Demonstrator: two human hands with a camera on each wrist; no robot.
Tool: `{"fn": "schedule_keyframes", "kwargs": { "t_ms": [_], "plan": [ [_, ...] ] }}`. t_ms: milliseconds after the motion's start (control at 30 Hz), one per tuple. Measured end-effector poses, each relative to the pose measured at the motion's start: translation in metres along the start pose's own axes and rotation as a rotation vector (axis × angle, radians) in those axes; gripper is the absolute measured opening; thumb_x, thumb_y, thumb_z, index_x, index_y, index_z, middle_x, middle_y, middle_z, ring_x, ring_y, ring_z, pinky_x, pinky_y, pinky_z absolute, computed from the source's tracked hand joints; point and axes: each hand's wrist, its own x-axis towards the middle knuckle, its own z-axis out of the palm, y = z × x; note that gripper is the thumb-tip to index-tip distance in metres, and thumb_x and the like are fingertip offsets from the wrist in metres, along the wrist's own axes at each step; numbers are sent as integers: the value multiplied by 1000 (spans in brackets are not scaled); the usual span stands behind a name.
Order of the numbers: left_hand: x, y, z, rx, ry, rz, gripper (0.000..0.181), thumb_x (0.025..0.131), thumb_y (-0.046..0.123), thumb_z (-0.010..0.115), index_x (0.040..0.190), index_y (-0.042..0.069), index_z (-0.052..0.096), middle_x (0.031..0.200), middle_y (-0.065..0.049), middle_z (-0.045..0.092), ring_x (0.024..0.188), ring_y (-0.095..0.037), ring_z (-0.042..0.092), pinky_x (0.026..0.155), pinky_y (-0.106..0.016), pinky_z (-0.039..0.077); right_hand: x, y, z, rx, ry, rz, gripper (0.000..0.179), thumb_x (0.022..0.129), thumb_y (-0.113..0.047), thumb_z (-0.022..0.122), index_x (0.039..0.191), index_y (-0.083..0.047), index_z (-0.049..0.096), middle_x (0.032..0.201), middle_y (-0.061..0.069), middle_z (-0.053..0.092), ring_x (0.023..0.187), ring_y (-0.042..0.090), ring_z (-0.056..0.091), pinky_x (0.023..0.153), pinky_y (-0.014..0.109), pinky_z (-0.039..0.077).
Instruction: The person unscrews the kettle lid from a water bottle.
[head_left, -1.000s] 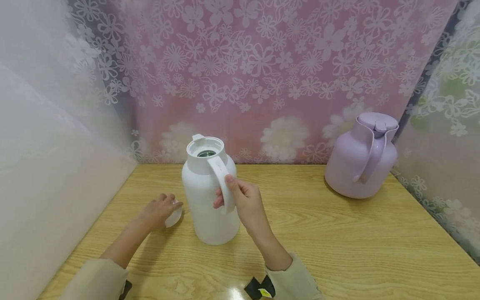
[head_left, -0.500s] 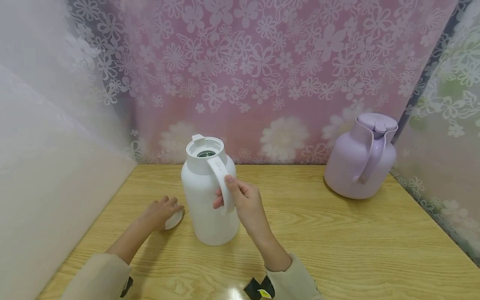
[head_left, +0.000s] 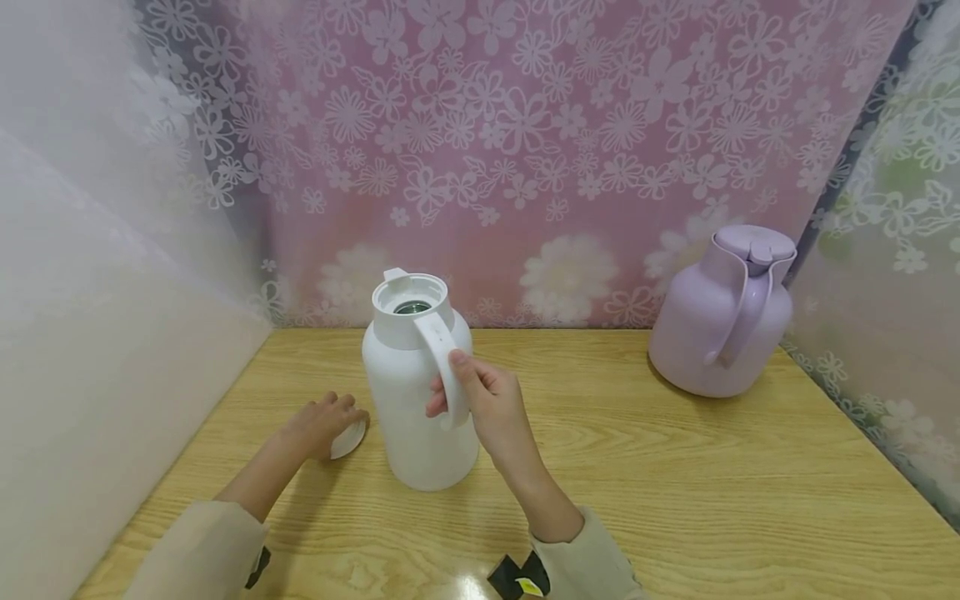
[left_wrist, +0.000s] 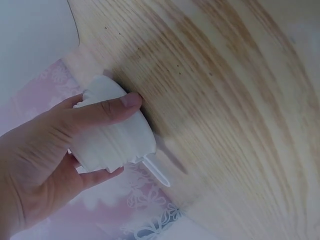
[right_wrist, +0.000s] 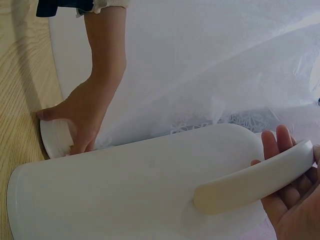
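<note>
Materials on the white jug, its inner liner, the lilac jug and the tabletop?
White jug: likely plastic, satin; soft highlights, even color.
Inner liner: reflective, with dark glints; silvered glass or steel, can't tell.
Lilac jug: probably plastic, satin; uniform tint, soft sheen.
Tabletop: wood-grain, glossy; bright glare spot. Laminate or varnished wood, unclear.

right hand [head_left: 498,408] grips handle [head_left: 439,346] of white jug [head_left: 416,446] | left hand [head_left: 321,425] holds white piece [head_left: 348,442] | lilac jug [head_left: 693,337] on table [head_left: 615,467], far right

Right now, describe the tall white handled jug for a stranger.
On the yellowish wooden table, look left of the squat lilac lidded jug. The tall white jug stands there, its handle in the right hand. Unlike its neighbour, its mouth is open.
</note>
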Motion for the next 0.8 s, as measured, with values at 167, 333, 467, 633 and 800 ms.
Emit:
{"fn": "schedule_keyframes", "kwargs": {
  "t_ms": [167, 333, 467, 633, 800],
  "plan": [
    [2, -7, 3, -175, -44, -53, 66, 61, 0, 82, 120, 2, 54, 122, -23, 44, 110, -46, 41, 78, -59, 42, 0, 0, 0, 1, 4, 11, 45, 94, -35, 49, 78, 4, 64, 63, 13, 63, 62, 27, 64, 70, 35, 48],
    [1, -9, 3, -303, -28, -100, 68, 70, 14, 79, 128, -1, 48, 129, -26, 39, 116, -49, 34, 86, -65, 32, 0, 1, -1, 2, 1, 15, 44, 95, -34, 49, 79, 4, 65, 63, 13, 63, 62, 26, 64, 71, 35, 48],
    [-3, -7, 7, -315, 43, -126, 67, 76, 23, 75, 130, -4, 45, 132, -30, 36, 118, -51, 32, 91, -64, 28, 0, 2, 0, 15, 1, 29, 41, 96, -29, 47, 79, 4, 65, 63, 14, 63, 62, 26, 64, 70, 34, 48],
    [-5, -4, 13, -288, 141, -141, 69, 80, 29, 70, 132, -6, 41, 135, -32, 31, 122, -53, 26, 95, -64, 21, 0, 2, 0, 5, 3, 24, 40, 96, -28, 47, 80, 4, 65, 63, 14, 63, 62, 25, 64, 71, 34, 48],
    [-5, -3, 16, -229, 205, -156, 70, 81, 31, 68, 133, -7, 40, 136, -32, 30, 123, -51, 26, 95, -64, 21, 0, 2, -1, -9, -5, 6, 43, 96, -32, 47, 79, 3, 65, 63, 13, 63, 62, 26, 64, 68, 33, 48]
  ]
}}
